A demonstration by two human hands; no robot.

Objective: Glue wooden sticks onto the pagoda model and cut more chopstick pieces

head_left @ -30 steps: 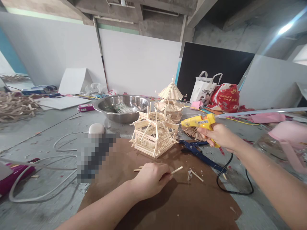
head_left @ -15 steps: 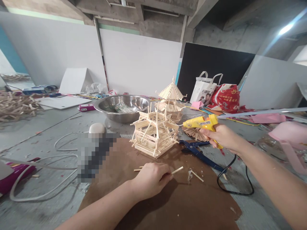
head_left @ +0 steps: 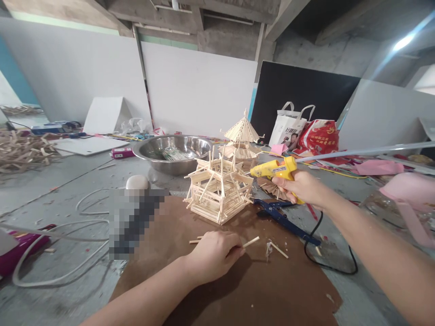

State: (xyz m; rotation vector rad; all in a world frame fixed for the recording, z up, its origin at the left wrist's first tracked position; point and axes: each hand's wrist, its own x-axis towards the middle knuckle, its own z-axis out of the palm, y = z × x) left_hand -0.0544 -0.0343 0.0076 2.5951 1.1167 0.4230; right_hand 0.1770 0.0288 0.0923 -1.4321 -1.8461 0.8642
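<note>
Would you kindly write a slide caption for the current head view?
Right hand holds a yellow glue gun near a stick model; left hand holds a thin stick.

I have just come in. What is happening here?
A person's right-hand grip holds a yellow glue gun, nozzle towards a wooden stick model; whether they touch is unclear. The left-hand grip holds a short stick. The model stands on a brown sheet, with blue pliers to its right.

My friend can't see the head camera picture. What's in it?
The right hand holds a yellow hot glue gun beside a wooden-stick pavilion model, and the left hand holds a wooden stick. A roofed pavilion stands behind.
</note>
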